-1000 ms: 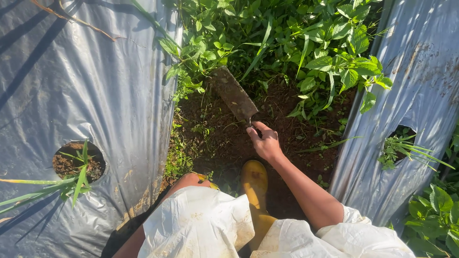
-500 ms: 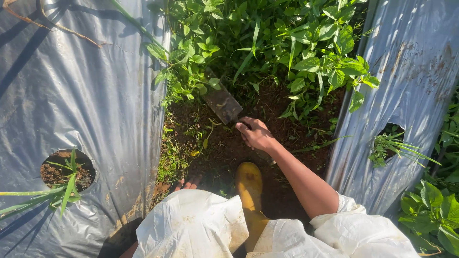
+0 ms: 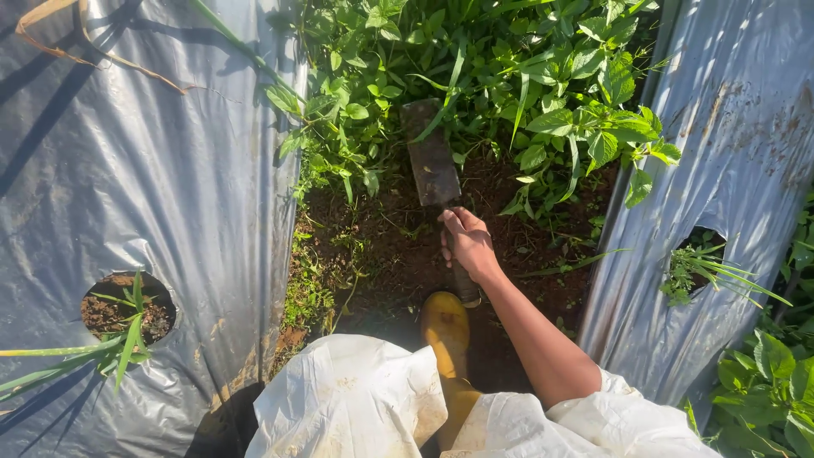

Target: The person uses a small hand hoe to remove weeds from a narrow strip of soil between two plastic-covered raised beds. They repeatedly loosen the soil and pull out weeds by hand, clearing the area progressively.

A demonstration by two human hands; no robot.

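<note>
Blade direction: flat rusty blade of the hand hoe is running up and away from the right hand, its far end reaching into the weeds at the top of the furrow.
Long axis: tool is lying almost along the furrow, tilting slightly leftward toward the tip, with the wooden handle coming back toward the person and its butt showing just below the wrist.
Grip: right hand is wrapping closed around the handle right behind the blade, fingers curling over the top; the blade's near edge is sitting just above the knuckles.
Left hand: it is not showing in the head view, so its state cannot be told.
Nearer hand: the right one is the only hand at the tool, with the forearm stretching forward from the white plastic covering over the lap.
Ground under the blade: dark bare soil is lying between the hand and the green growth; the blade tip is touching or overlapping the leaves, though whether it is biting into the earth is not clear.
Flanks: silver mulch sheets are rising on both sides, each with a planting hole holding thin grassy shoots.
Foot: yellow boot is standing just behind the handle's butt.
</note>
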